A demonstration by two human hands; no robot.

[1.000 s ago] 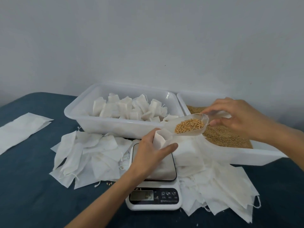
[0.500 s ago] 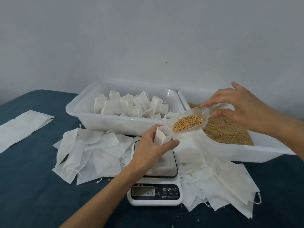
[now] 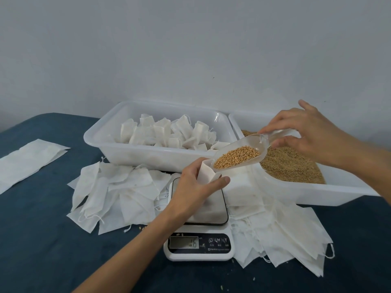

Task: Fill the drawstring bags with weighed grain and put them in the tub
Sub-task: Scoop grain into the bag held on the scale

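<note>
Bag [image 3: 206,173] mostly hidden by left hand [image 3: 193,187]; scale [image 3: 200,243] digits unreadable.

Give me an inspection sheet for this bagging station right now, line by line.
Surface: dark blue table.
Job's things: scoop of grain tipped at the open bag above the scale; filled bags in left tub; loose grain in right tub.
Clutter: empty bags heaped on both sides of the scale; stray grains.
Grippers: left hand holds bag; right hand pinches scoop handle.
Cables: nothing seen.
Surroundings: plain wall.
</note>
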